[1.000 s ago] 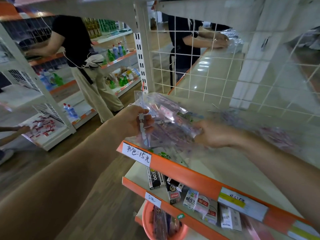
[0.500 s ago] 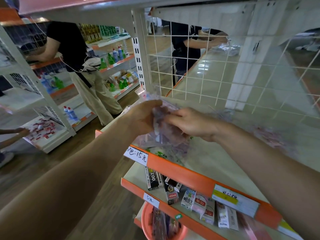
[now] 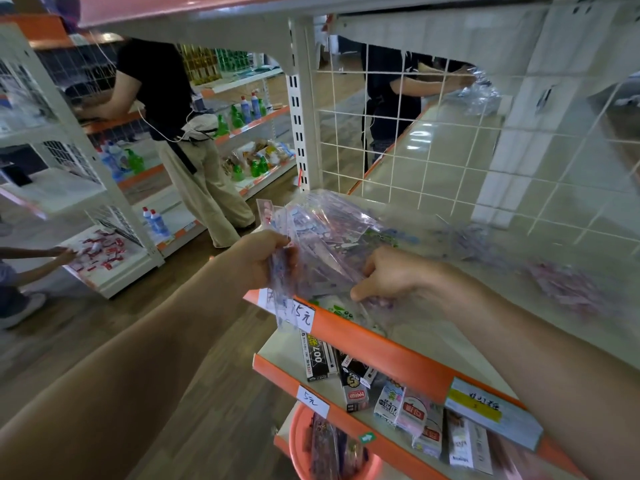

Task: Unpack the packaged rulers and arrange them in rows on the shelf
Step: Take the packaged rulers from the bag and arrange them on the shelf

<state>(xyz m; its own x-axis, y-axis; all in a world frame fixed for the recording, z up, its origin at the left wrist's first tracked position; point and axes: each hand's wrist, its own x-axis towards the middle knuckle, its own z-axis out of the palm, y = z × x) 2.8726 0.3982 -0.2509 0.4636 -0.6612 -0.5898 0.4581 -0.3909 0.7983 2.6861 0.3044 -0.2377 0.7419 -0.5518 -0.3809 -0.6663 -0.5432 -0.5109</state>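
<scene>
My left hand grips the left end of the clear pack of rulers. The fingers are curled tight round it, and plastic sticks out above and below my fist. My right hand holds the lower right part of the same pack: the fingers are bent down into the plastic and the thumb points toward my left hand. The pack lies tilted between both hands, just above the front of the shelf.

Below my left fingers the plastic hangs over a white price label on the orange edge. Well right of my right fingers a pink heap lies on the shelf, too blurred to tell what it is. Under both hands small boxes lie on the lower shelf, and below these stands a pink basin.
</scene>
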